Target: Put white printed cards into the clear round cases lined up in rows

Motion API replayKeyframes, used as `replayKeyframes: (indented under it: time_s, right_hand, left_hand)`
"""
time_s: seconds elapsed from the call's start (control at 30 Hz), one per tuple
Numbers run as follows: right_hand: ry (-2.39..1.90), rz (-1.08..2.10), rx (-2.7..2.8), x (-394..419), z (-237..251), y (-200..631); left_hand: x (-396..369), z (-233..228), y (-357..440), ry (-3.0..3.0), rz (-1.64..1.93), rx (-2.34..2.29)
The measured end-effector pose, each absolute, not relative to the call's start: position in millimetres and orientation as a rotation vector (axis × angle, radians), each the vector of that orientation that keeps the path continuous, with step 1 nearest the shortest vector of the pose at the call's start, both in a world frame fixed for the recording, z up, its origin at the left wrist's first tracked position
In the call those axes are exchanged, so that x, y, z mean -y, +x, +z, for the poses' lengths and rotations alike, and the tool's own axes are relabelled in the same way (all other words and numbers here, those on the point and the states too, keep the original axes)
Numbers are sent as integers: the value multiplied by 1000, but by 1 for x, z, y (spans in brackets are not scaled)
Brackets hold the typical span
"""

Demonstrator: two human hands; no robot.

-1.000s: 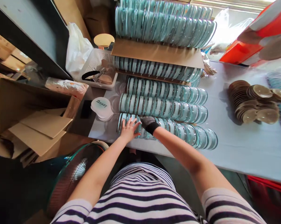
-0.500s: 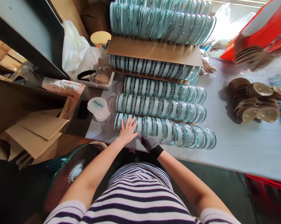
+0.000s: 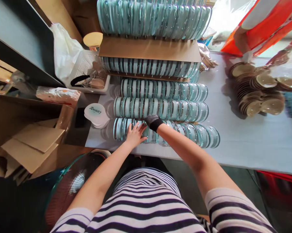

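My bare left hand (image 3: 135,135) lies with spread fingers on the front row of clear, teal-edged rounded pieces (image 3: 196,134), near its left end. The pieces stand on edge, packed side by side. My right hand (image 3: 152,121), in a dark glove, reaches over the same row, just right of my left fingertips. Its fingers point down toward the gap before the second row (image 3: 185,109), and their tips are hidden. To the left lies a small stack of white, peanut-shaped pieces (image 3: 95,114), the top one printed with "beauty".
More rows stand behind, with a cardboard strip (image 3: 148,48) between them. A white basket (image 3: 81,69) sits at the left. Brown oval pieces (image 3: 251,94) are stacked at right, where another person's hand (image 3: 241,40) shows. A cardboard box (image 3: 27,110) and a fan (image 3: 73,187) are lower left.
My right hand has moved from the table's front edge up and over the front row. My left hand stays spread on that row. The whole view has shifted slightly.
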State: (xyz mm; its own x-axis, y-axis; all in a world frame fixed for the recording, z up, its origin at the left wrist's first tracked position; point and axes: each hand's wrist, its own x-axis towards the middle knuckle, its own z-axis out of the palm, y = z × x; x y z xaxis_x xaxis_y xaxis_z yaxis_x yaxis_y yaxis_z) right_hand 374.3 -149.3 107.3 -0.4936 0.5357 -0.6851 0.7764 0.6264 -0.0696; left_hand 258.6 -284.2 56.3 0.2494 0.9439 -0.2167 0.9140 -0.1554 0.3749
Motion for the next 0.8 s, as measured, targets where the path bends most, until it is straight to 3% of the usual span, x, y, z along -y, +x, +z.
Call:
replayKeyframes:
  time_s: [0.2,0.4,0.6,0.8]
  right_hand:
    - [1399,-674,-2126,262,95,430]
    - [1393,-817,-2024,310,60,435]
    - [1561,-565,-2137,218,103,456]
    - [1140,-580,-1999,105,106,430]
  left_hand:
    - [284,58,259,2093,116,-1694]
    - [288,62,262,2087,97,-1723]
    - [281,68,293,2196,104,-1619]
    - [271,53,317,2214,47,-1572]
